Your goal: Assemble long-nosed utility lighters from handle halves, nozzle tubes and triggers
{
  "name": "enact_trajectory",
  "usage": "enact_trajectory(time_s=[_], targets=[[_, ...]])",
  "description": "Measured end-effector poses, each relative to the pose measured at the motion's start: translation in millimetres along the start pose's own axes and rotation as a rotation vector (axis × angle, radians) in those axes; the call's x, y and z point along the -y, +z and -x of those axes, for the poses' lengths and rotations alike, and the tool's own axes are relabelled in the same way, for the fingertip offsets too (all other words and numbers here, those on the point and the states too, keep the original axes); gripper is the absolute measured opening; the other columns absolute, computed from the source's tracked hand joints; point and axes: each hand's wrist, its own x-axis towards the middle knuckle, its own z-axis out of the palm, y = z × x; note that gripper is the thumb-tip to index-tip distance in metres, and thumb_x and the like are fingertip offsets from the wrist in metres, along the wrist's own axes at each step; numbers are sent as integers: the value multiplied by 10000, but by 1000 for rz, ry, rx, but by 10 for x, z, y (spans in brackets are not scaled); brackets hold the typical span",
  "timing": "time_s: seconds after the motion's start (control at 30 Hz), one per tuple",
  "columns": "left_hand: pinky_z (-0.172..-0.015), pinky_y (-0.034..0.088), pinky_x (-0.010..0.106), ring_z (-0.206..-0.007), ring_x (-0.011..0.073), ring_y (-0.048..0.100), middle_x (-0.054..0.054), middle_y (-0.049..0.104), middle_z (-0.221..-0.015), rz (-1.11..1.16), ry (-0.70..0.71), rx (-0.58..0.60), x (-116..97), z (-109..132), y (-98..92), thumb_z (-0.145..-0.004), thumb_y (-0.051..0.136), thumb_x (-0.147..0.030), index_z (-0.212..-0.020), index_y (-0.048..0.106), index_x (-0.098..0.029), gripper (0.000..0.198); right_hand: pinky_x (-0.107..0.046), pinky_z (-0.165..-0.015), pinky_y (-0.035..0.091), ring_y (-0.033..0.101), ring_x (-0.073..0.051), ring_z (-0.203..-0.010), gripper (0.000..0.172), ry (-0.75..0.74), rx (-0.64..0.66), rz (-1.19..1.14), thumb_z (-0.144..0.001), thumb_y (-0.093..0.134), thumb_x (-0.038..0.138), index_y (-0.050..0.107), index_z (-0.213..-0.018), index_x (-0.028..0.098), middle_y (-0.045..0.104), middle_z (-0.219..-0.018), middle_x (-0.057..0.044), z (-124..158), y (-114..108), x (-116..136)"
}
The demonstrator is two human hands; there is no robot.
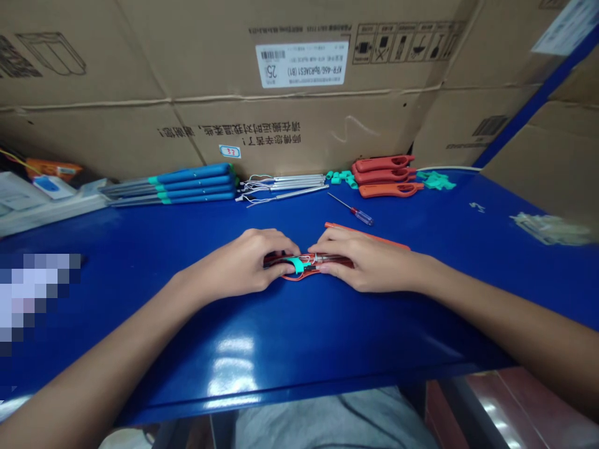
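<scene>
Between left hand point(238, 265) and right hand point(367, 265), a gripped red tool point(299, 277) lies mostly hidden.

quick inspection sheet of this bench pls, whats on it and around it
surface: glossy blue bench top, glare near the front edge
job's things: red-handled piece with a teal clip and thin white wire
clutter: blue-handled rods, silver rods, orange-red handles, small screwdriver
hands: left hand and right hand both grip the red-handled piece
cables: white cable at back right
surroundings: stacked cardboard cartons behind the bench
</scene>
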Motion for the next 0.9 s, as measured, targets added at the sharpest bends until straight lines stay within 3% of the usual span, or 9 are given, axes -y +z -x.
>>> enact_trajectory(time_s=[0.13, 0.27, 0.43, 0.9], targets=[[-732, 466, 249, -815, 147, 623, 32, 693, -904, -32, 65, -21, 24, -6, 30, -891, 618, -230, -985, 700, -171, 138, -367, -951, 445, 560, -223, -1065, 371, 50, -9, 13, -893, 599, 298, 570, -1237, 164, 590, -1158, -99, 21, 2, 11], [-762, 464, 283, -815, 163, 622, 44, 711, -896, -119, 176, -35, 23, -13, 47, -902, 614, -235, -1006, 695, -148, 158, -370, -960, 442, 580, -204, -1030, 264, 54, 3, -23, -894, 593, 255, 610, -1143, 169, 595, -1119, -83, 26, 13, 17], [-757, 463, 318, -825, 188, 614, 71, 703, -896, -291, 271, -40, -5, -24, 102, -959, 480, -191, -1031, 691, -146, 227, -391, -978, 440, 563, -205, -1053, 242, -3, -32, -58, -910, 560, 230, 610, -1139, 171, 580, -1124, -90, 33, 68, 0], [-729, 482, 287, -810, 180, 616, 62, 663, -864, -212, 212, -14, -47, -64, 132, -889, 482, -100, -944, 708, -129, 235, -387, -950, 454, 560, -201, -1005, 221, -86, -91, -30, -907, 566, 225, 619, -1107, 146, 571, -1058, -96, 40, 148, -35]])
